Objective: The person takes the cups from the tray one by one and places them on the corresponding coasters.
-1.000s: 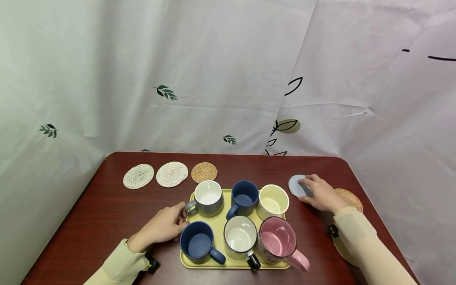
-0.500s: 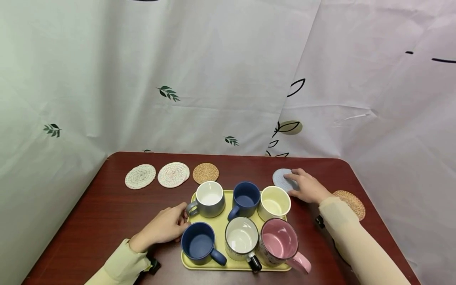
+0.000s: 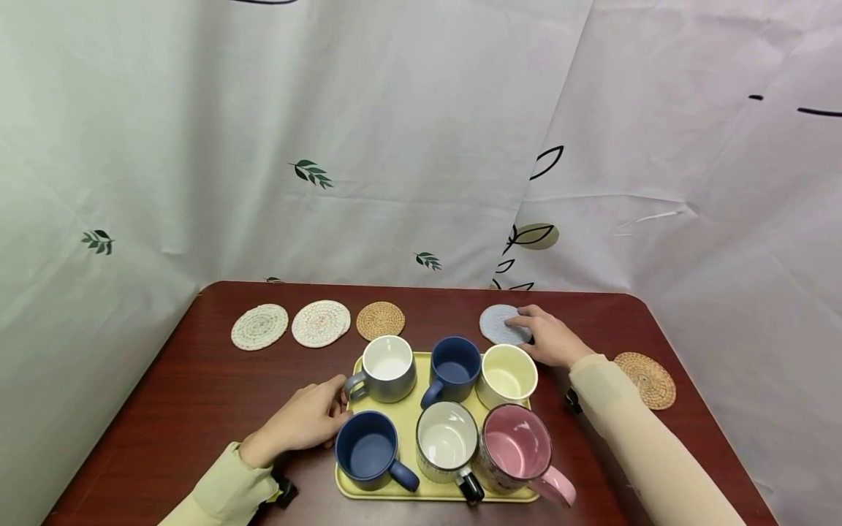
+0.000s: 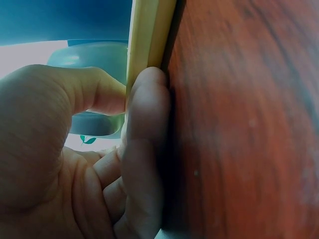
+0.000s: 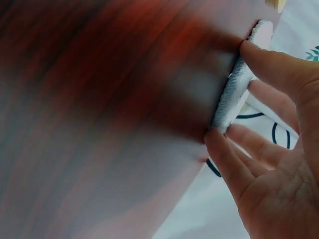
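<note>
In the head view a yellow tray (image 3: 406, 420) carries several mugs. My left hand (image 3: 302, 420) holds its left edge; in the left wrist view the thumb (image 4: 99, 89) lies over the tray's rim (image 4: 147, 40) and the fingers are on the table side. A light blue round coaster (image 3: 500, 325) lies flat behind the cream mug (image 3: 506, 374). My right hand (image 3: 549, 337) grips this coaster from the right. The right wrist view shows the thumb and fingers at the edges of the coaster (image 5: 237, 89), which looks flat against the table.
Two whitish coasters (image 3: 259, 326) and a tan woven coaster (image 3: 380, 321) line the back left. Another tan coaster (image 3: 647, 381) lies at the right edge, near my right sleeve. The pink mug's handle (image 3: 554, 486) juts past the tray. A curtain (image 3: 395, 146) hangs behind the table.
My right hand has slid the light blue coaster leftward along the back of the table, from beside the tray to behind the cream mug. My left hand has stayed at the tray.
</note>
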Motion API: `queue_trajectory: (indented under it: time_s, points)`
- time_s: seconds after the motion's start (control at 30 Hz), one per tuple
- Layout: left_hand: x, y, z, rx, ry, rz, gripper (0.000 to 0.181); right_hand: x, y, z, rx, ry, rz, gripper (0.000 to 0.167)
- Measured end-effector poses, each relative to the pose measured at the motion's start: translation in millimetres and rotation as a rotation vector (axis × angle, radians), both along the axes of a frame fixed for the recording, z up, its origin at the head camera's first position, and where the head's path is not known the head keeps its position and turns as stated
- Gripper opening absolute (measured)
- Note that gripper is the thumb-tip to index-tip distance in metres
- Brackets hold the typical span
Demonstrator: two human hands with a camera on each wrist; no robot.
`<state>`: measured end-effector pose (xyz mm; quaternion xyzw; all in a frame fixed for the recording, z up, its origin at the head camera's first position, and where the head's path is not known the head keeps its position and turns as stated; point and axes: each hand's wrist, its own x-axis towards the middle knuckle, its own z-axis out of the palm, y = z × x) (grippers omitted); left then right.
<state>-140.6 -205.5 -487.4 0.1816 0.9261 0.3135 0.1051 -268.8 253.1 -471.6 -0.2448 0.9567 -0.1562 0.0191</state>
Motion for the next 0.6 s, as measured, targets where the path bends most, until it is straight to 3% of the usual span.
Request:
queue_trajectory:
  time_s: [0.6]
  points:
    - [-0.8,-0.1,0.1,0.000,0.008,-0.002,0.016,-4.2,-23.1,0.3,-0.056,-0.005,0.048,0.057]
